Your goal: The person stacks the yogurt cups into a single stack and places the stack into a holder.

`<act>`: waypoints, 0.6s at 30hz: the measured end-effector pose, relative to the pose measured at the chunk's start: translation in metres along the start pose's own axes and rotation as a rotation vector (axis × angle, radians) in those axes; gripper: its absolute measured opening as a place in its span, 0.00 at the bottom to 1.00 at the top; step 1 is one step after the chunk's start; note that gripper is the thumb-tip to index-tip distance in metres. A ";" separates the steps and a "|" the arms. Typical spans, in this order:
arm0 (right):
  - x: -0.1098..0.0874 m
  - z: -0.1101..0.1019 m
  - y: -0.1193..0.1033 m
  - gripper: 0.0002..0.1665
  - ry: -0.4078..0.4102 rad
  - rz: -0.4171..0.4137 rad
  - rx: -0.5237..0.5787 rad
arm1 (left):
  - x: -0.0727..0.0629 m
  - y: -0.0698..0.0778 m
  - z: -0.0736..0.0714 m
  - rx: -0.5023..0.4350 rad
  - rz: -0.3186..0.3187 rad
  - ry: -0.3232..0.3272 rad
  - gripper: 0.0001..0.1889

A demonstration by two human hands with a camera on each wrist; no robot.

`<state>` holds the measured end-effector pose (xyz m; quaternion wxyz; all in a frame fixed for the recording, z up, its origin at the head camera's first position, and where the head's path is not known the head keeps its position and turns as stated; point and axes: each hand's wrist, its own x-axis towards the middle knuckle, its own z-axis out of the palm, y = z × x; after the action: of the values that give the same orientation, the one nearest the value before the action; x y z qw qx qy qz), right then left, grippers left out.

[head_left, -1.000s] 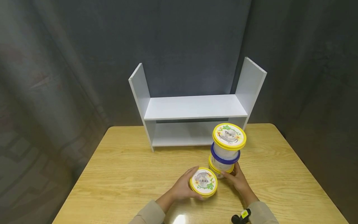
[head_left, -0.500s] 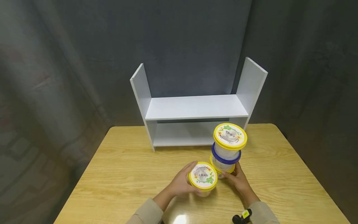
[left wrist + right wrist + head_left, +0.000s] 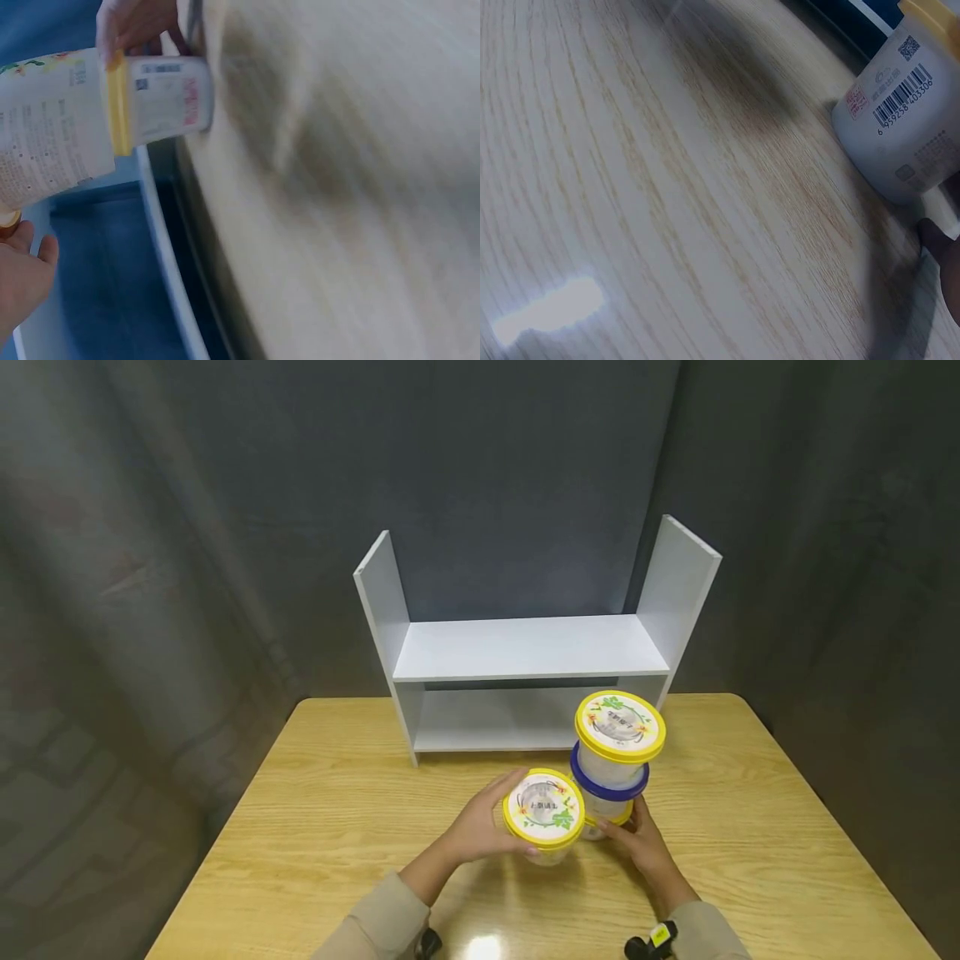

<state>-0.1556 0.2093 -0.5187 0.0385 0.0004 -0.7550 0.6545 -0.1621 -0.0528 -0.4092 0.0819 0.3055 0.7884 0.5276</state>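
Note:
My left hand point(image 3: 477, 831) grips a round white tub with a yellow lid point(image 3: 544, 814) from its left side. In the left wrist view, the printed side of that held tub point(image 3: 56, 131) is raised off the tabletop. Three tubs stand stacked just right of it. A yellow-lidded tub point(image 3: 619, 731) is on top, a blue-lidded tub point(image 3: 609, 792) in the middle, and another yellow-lidded tub point(image 3: 900, 120) at the bottom. With thumb and fingers, my right hand point(image 3: 647, 847) holds the bottom tub, which rests on the table. The left-held tub partly hides the stack's lower left side.
A white two-tier shelf point(image 3: 532, 647) with tall side panels stands at the back of the wooden table point(image 3: 322, 827), right behind the stack. Dark grey curtains point(image 3: 517, 485) hang around the table. A small black device point(image 3: 651, 941) is at my right wrist.
My left hand has lifted its yellow-lidded tub up from near the tabletop, closer to the stack. My right hand has kept its hold on the bottom tub.

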 end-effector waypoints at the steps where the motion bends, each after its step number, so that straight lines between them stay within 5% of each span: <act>1: 0.000 0.000 0.000 0.45 -0.001 0.003 0.002 | 0.000 0.007 -0.003 -0.004 0.005 -0.002 0.49; 18: -0.002 0.000 -0.001 0.40 -0.020 -0.026 0.048 | 0.011 0.049 -0.026 0.032 0.118 -0.053 0.48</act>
<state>-0.1539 0.2090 -0.5174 0.0395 0.0175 -0.7392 0.6721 -0.1635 -0.0546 -0.3525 0.0665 0.3668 0.7748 0.5106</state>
